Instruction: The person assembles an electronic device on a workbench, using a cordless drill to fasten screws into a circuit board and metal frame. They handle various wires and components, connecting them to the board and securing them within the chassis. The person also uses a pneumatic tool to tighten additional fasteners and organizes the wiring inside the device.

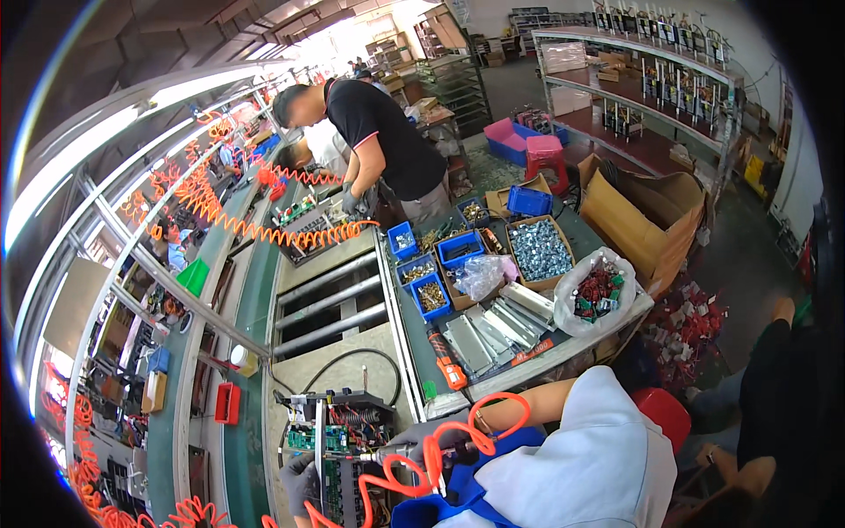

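My right hand [436,437], in a dark glove, is closed around a grey pneumatic screwdriver [385,454]. Its tip points left at an open electronic unit [333,475] with green circuit boards, wires and a metal frame. An orange coiled air hose [431,462] loops in front of this hand and hides part of the grip. On the unit's left side, my left hand [304,486], gloved too, grips its edge; some of its fingers are hidden. A black cable [396,374] curves behind the unit.
Right of the rollers [330,330], a bench holds an orange-and-black tool [448,363], metal brackets [497,330], blue parts bins [431,295], a box of metal parts [539,249] and a bag of red parts [598,290]. A co-worker [378,145] bends over another unit ahead; another person sits at right.
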Tool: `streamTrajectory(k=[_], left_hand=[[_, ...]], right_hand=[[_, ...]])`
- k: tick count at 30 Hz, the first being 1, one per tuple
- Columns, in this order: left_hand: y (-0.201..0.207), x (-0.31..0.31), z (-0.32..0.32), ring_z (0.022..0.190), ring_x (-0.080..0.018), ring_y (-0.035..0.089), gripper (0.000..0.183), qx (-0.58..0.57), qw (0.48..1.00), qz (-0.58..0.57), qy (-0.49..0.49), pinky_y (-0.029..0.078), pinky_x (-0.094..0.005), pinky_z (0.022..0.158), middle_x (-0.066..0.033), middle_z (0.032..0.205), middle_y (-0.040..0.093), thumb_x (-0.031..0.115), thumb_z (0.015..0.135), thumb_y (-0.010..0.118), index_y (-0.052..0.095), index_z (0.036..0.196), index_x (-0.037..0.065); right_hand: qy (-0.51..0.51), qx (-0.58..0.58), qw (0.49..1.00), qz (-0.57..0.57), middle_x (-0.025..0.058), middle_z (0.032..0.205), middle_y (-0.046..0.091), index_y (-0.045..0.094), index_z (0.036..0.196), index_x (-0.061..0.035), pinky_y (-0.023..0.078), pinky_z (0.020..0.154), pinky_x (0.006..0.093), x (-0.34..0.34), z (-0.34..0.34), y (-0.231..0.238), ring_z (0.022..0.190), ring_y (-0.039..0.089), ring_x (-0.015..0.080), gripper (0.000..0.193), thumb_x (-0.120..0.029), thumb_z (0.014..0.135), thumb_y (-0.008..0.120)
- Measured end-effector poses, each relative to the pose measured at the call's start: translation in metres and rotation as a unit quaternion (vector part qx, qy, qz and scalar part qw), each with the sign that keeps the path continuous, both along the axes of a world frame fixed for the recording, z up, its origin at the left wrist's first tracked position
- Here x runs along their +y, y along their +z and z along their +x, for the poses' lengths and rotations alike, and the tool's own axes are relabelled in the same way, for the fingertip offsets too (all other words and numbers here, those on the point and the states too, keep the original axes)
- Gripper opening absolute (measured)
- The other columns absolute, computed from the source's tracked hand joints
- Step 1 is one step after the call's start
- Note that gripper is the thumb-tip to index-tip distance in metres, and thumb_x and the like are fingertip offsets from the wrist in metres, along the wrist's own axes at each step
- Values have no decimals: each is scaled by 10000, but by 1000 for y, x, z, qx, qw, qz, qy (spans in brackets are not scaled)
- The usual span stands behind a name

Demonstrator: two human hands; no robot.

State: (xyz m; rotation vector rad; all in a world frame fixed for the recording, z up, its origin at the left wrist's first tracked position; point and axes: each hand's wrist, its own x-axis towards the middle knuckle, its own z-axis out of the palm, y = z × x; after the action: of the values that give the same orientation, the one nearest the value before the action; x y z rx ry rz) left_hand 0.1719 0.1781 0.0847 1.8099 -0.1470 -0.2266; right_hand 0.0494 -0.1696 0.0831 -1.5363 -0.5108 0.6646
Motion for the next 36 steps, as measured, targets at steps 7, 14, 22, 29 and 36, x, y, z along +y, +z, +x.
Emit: streamTrajectory(k=[7, 14, 22, 29, 36], left_hand=[[1, 1, -5, 597, -88, 573, 189, -48, 999, -5, -11, 442, -212, 576, -64, 761, 687, -1, 764, 676, 709, 935, -75], [7, -5, -4, 633, -94, 588, 153, -77, 996, 34, -21, 450, -228, 583, -38, 725, 676, -3, 778, 666, 719, 916, -42], [36, -14, -10, 782, -76, 590, 269, -6, 997, 3, 78, 443, -213, 629, -59, 946, 674, 53, 851, 628, 650, 1108, -21], [66, 44, -62, 1017, -269, 596, 465, -92, 966, 240, 26, 511, -290, 865, -220, 1143, 573, -66, 923, 466, 419, 1386, -48], [77, 46, -111, 1157, -303, 569, 433, -234, 914, 333, -6, 459, -370, 983, -209, 1289, 552, 65, 889, 593, 512, 1298, -49]], right_hand=[[23, 10, 1000, 12, 83, 1067, 637, 493, 1347, -58, 496, 795, 292, -2, 8, 0, 939, 598, 131, 695, -292, 751, 766], [30, 22, 999, 24, 73, 1040, 640, 509, 1328, -60, 500, 771, 290, 3, 9, -5, 918, 597, 122, 669, -287, 757, 774], [22, 64, 997, 44, 62, 1010, 643, 526, 1307, -62, 504, 745, 289, -1, 8, 8, 894, 596, 111, 639, -280, 764, 783], [35, 46, 997, 53, 71, 950, 640, 461, 1374, -62, 503, 618, 311, 9, -11, -8, 735, 619, 123, 749, -267, 715, 752], [56, 166, 984, 14, 84, 873, 626, 427, 1389, -60, 487, 553, 290, 36, -42, 4, 651, 607, 138, 781, -226, 692, 738]])
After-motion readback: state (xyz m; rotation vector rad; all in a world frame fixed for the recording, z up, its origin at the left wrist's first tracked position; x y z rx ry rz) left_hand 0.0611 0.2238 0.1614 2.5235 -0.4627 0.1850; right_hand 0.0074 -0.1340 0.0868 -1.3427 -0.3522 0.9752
